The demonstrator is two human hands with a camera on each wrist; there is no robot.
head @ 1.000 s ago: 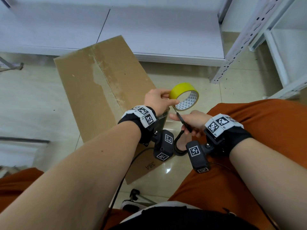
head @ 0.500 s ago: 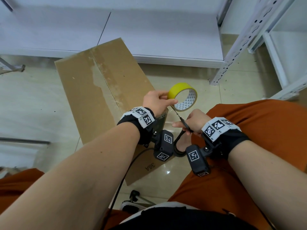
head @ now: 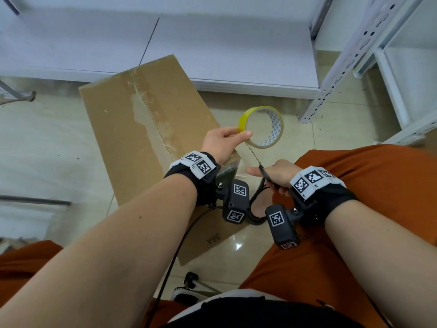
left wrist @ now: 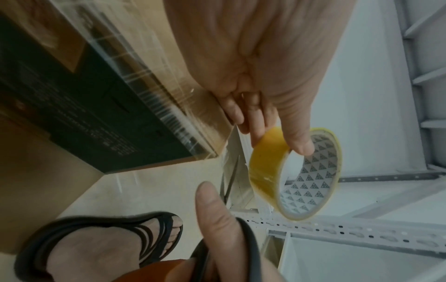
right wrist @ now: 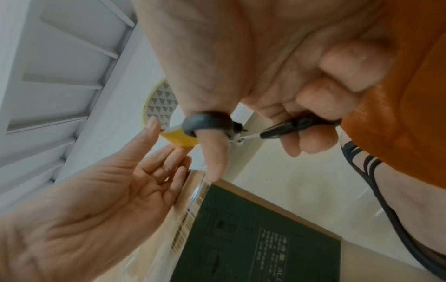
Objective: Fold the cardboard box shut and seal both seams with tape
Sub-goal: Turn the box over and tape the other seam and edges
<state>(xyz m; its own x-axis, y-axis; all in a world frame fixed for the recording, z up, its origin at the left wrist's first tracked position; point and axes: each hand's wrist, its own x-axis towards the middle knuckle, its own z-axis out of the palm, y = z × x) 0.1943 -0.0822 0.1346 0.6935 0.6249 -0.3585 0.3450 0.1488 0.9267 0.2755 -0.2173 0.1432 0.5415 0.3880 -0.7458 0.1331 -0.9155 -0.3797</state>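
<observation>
Head view, from the left: the cardboard box [head: 146, 143] lies on the floor with its flaps folded flat, a clear strip of tape running down the top seam and over the near edge onto the end face. Just right of that near corner the left hand [head: 222, 143] pinches the yellow tape roll [head: 261, 126] between thumb and fingertips, holding it off the box with a short clear stretch of tape running back toward the corner. Further right, the right hand [head: 276, 176] has its thumb and fingers through the loops of black scissors [head: 262, 169], whose blades point up at that stretch, close under the roll.

Whether the tape is already cut through cannot be told; the wrist views are blurred there. Likely risks: if the left hand lets the stretch go slack, the blades may fold or chew the film instead of shearing it; the freed end could snap back onto the roll or stick to itself. The left thumb sits very near the blade tips, so a hurried snip may nick it. A pull on the roll could lift the strip off the end face.
</observation>
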